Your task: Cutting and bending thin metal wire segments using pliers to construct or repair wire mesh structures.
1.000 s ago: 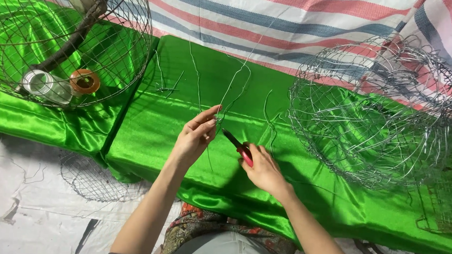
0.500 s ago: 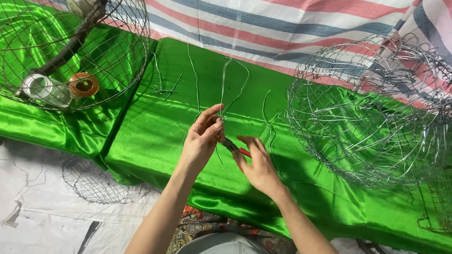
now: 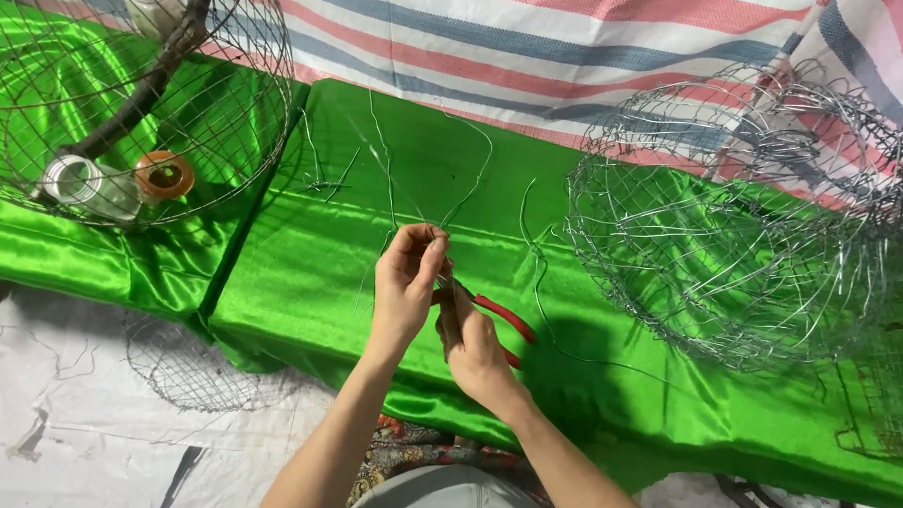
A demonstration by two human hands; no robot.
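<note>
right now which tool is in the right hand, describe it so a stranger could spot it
On the green satin cloth, left of the big wire basket, the right hand grips pliers. Their red handles set them apart from the bare silvery wire around.

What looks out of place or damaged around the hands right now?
Nothing looks damaged. Loose wire pieces lie scattered on the green cloth, and a flattened mesh piece sits on the floor. The left hand pinches a wire; the right hand holds red-handled pliers.
</note>
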